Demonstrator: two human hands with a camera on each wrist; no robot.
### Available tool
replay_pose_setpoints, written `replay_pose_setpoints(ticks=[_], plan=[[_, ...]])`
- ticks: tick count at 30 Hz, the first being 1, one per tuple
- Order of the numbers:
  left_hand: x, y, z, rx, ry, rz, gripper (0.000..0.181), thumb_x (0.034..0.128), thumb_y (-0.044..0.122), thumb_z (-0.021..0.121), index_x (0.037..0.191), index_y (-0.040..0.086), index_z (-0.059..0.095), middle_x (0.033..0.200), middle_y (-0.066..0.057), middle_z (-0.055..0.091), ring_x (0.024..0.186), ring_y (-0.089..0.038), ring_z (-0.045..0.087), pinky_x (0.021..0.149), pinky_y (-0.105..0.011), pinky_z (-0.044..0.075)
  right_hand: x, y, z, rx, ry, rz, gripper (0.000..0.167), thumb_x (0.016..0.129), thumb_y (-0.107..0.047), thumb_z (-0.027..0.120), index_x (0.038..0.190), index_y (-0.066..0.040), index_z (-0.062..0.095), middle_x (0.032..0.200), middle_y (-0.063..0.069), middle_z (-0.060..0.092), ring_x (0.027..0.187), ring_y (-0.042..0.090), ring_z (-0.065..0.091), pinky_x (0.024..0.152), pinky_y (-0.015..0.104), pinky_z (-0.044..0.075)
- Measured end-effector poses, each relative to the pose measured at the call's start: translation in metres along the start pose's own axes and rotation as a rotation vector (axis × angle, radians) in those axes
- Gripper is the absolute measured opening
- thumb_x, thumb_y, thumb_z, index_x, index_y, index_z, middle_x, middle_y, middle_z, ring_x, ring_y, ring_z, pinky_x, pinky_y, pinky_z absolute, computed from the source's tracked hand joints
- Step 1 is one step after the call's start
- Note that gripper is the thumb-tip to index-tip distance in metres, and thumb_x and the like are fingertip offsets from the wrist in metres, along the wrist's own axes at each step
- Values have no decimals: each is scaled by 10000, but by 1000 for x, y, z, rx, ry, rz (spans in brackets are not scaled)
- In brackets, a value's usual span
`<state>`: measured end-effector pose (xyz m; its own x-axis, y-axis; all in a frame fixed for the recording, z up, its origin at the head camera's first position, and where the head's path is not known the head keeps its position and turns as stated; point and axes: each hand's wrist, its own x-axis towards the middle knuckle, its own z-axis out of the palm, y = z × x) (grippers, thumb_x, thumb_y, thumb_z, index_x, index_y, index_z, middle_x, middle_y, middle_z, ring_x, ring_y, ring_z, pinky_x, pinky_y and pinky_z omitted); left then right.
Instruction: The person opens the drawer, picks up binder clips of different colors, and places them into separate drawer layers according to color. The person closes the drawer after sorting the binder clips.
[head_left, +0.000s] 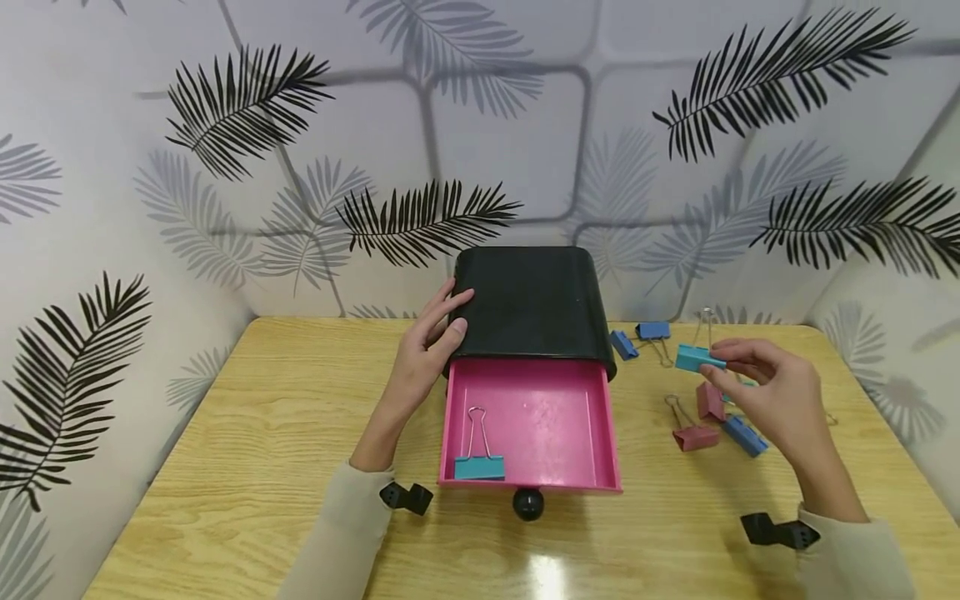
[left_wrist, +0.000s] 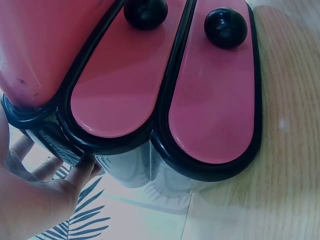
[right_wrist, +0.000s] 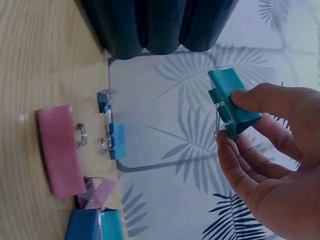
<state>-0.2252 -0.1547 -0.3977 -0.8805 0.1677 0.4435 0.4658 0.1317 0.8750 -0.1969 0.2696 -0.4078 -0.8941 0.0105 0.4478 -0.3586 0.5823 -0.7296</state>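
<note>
A black cabinet (head_left: pixel 528 300) has its top pink drawer (head_left: pixel 536 417) pulled out, with one teal binder clip (head_left: pixel 480 468) lying at the drawer's front left corner. The left hand (head_left: pixel 423 354) rests against the cabinet's upper left side, fingers spread on it; the left wrist view shows this hand (left_wrist: pixel 40 190) beside the pink drawer fronts (left_wrist: pixel 212 100). Over the table's right part, the right hand (head_left: pixel 776 396) pinches another teal clip (head_left: pixel 697 358) between thumb and fingers. The right wrist view shows this clip (right_wrist: pixel 234 97) in the right hand (right_wrist: pixel 280 160), held above the other clips.
Blue clips (head_left: pixel 652 331) lie right of the cabinet near the table's back edge. Pink clips (head_left: pixel 695 438) and a blue clip (head_left: pixel 746 436) lie nearer, below the right hand, with a teal one partly hidden. A patterned covering (head_left: pixel 510 150) stands behind the wooden table (head_left: pixel 300 433).
</note>
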Motion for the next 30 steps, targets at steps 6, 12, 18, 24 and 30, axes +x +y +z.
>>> replay_pose_setpoints(ticks=[6, 12, 18, 24, 30], plan=[[-3, 24, 2, 9, -16, -20, 448, 1036, 76, 511, 1468, -40, 526, 1656, -191, 280, 1479, -296, 380, 1126, -503, 394, -4, -20, -4, -4, 34, -13, 173, 860, 1, 804, 1013, 38, 732, 1101, -104, 668, 959, -105, 632, 864, 73, 473], [-1, 2, 1, 3, -14, -1, 454, 1047, 87, 512, 1497, 27, 525, 1675, -128, 264, 1477, -288, 383, 1122, -526, 391, -9, -40, -5, 32, 16, -68, 173, 834, 72, 798, 989, 21, 739, 1118, -7, 686, 991, -68, 647, 884, 92, 480], [0, -15, 0, 3, -14, 0, 447, 1055, 147, 528, 1501, 136, 552, 1674, -16, 290, 1450, -218, 427, 1123, -494, 402, -16, -54, -1, 109, -14, -88, 198, 815, 124, 789, 977, 19, 744, 1119, 38, 685, 1005, 2, 670, 886, 132, 504], [-1, -17, -2, 17, -21, -3, 438, 1060, 215, 536, 1497, 205, 564, 1666, 39, 301, 1403, -200, 488, 1114, -468, 417, -21, -70, 3, 171, -44, -134, 236, 786, 162, 792, 958, 8, 745, 1118, 113, 688, 950, 67, 701, 808, 165, 550], [-1, -16, -2, 15, -24, -1, 437, 1063, 213, 536, 1500, 209, 561, 1667, 37, 300, 1404, -203, 486, 1111, -485, 416, -24, -84, 7, 200, -62, -231, 335, 713, 231, 802, 945, -5, 751, 1090, 132, 697, 974, 107, 666, 845, 155, 535]])
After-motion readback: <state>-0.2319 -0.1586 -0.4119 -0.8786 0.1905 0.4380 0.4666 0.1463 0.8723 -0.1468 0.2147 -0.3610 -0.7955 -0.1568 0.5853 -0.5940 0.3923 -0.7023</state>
